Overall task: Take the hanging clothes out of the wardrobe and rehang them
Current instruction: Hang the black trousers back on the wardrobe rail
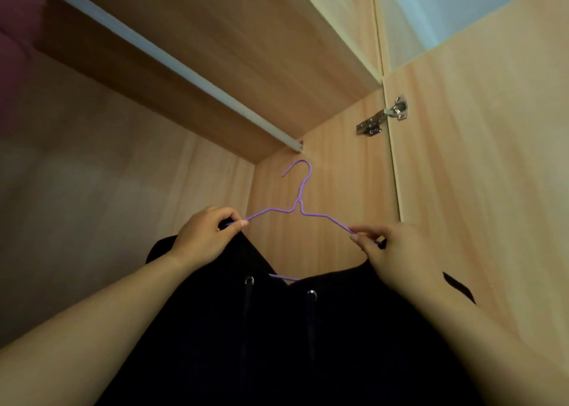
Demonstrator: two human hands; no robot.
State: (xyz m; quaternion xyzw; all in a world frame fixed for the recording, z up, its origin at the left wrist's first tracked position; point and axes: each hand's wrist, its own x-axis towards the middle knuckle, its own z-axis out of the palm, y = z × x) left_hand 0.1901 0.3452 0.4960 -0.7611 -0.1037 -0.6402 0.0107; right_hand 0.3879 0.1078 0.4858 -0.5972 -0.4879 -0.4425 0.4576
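Note:
A purple wire hanger [300, 203] is held up inside the wooden wardrobe, its hook free below the white hanging rail [184, 69]. A black garment with two drawstring eyelets [277, 328] hangs from it. My left hand [204, 234] pinches the hanger's left shoulder together with the fabric. My right hand [397, 251] pinches the right shoulder the same way. The hanger's bottom bar shows only as a short purple piece at the garment's neck.
The wardrobe's right side wall [332, 190] is just behind the hanger. A metal hinge [381, 117] joins the open door [477, 159] on the right. A dark pinkish item [15, 35] sits at the upper left, blurred.

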